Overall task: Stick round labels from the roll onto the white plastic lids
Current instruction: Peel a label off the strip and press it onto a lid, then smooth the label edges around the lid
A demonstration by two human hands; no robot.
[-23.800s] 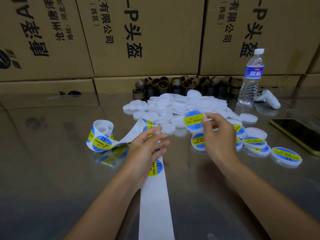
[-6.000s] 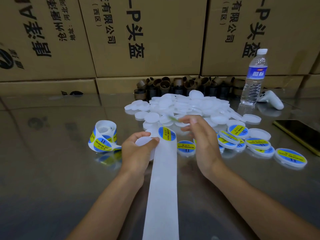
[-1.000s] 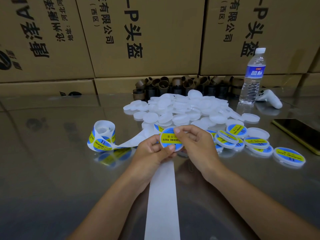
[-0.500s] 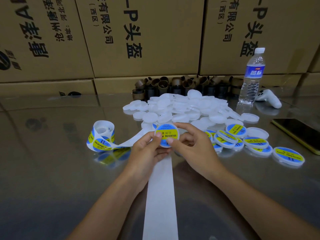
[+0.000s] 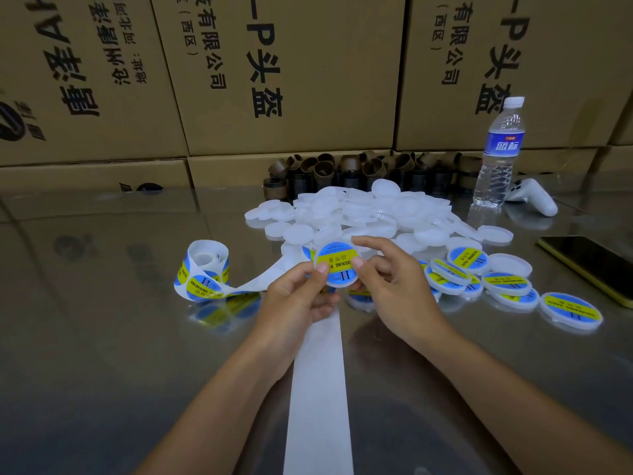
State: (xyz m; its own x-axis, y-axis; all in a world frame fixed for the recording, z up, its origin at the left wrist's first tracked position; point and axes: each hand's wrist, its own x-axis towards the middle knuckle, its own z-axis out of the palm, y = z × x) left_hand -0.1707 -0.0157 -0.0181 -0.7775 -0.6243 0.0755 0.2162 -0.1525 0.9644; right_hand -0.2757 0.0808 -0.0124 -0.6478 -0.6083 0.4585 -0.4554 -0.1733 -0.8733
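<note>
The left hand (image 5: 297, 298) and right hand (image 5: 394, 286) pinch the labelled lid (image 5: 339, 283); uneven thumb pressure could crease or bubble its label (image 5: 337, 263).

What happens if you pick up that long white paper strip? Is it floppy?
Probably floppy: the white paper strip is thin, lies flat on the table and curves toward the label roll. Likely very light, and it may slide easily on that shiny surface.
</note>
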